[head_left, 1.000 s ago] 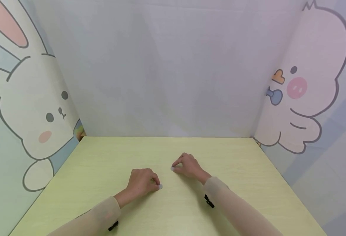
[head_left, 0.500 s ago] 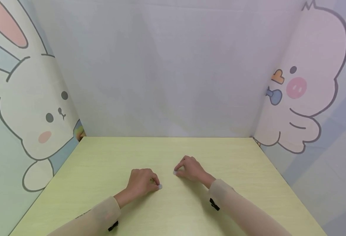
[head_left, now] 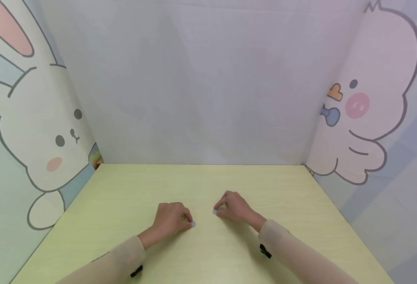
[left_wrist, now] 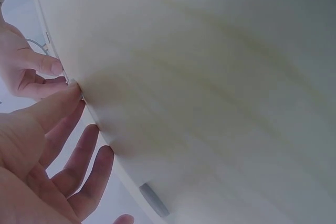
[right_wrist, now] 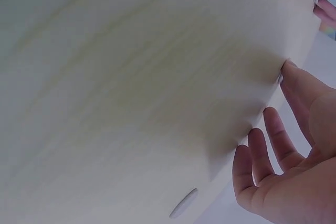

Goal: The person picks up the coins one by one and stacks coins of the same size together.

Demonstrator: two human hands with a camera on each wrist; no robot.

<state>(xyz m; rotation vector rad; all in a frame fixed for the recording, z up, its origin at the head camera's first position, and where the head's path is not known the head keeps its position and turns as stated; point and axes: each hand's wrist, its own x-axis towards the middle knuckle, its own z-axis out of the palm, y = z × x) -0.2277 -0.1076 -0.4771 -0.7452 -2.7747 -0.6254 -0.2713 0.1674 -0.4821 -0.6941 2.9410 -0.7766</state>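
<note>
Low over the table, my left hand (head_left: 171,219) pinches a small pale round disc (head_left: 193,224) between thumb and forefinger. My right hand (head_left: 236,207) pinches a similar small pale disc (head_left: 214,212), a little farther back and to the right. The two discs are apart. In the left wrist view, the left thumb (left_wrist: 58,106) presses toward the table surface, with the other fingers spread behind it. The right wrist view shows the thin edge of the right disc (right_wrist: 280,78) under the fingertips. What the discs are made of is too small to tell.
A pale yellow wooden table (head_left: 151,181) lies beneath both hands. A grey-white cloth (head_left: 201,86) hangs behind it, and cartoon-printed cloth flanks both sides. A grey elongated shape (left_wrist: 155,199) appears on the surface in the left wrist view, and a similar shape (right_wrist: 184,203) in the right.
My right hand has moved to the right and nearer to me, with its disc still pinched. The left hand has stayed in place.
</note>
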